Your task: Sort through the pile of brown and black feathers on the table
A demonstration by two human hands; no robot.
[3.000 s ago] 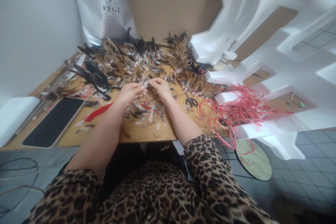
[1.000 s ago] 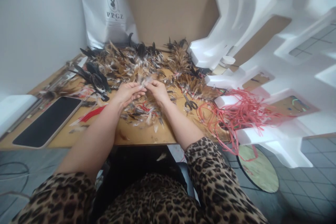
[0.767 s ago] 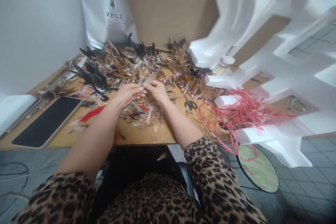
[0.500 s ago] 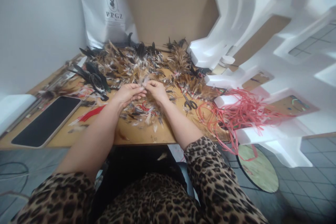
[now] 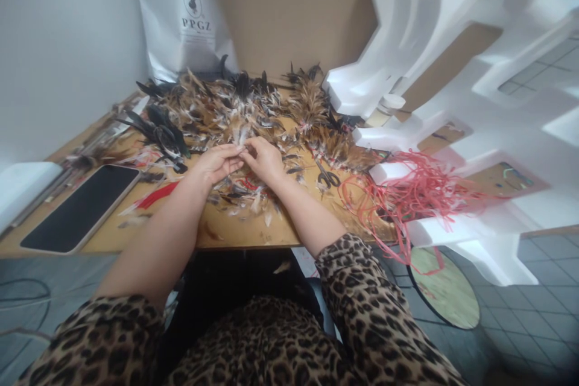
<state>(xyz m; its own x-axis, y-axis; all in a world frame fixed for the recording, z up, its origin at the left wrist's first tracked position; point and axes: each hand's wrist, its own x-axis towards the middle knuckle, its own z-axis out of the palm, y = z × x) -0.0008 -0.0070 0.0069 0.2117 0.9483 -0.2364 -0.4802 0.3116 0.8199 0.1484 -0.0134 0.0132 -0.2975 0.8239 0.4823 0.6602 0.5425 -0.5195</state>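
Observation:
My left hand point(image 5: 217, 162) and my right hand point(image 5: 263, 159) meet fingertip to fingertip over the wooden table point(image 5: 235, 230). Both pinch a small pale feather point(image 5: 241, 137) that sticks up between them. A wide heap of brown, black and white feathers point(image 5: 226, 110) lies just behind the hands. More loose feathers lie under my wrists. Both hands have their fingers curled closed.
Black scissors point(image 5: 326, 177) lie right of my right hand, beside a tangle of red strips point(image 5: 407, 193). White foam packing point(image 5: 452, 72) fills the right side. A dark phone point(image 5: 81, 208) and a red feather point(image 5: 156, 196) lie at the left. A silver bag point(image 5: 187, 18) stands behind.
My right hand has shifted a little left and down, closing against my left hand. The feather tip between them now sits lower.

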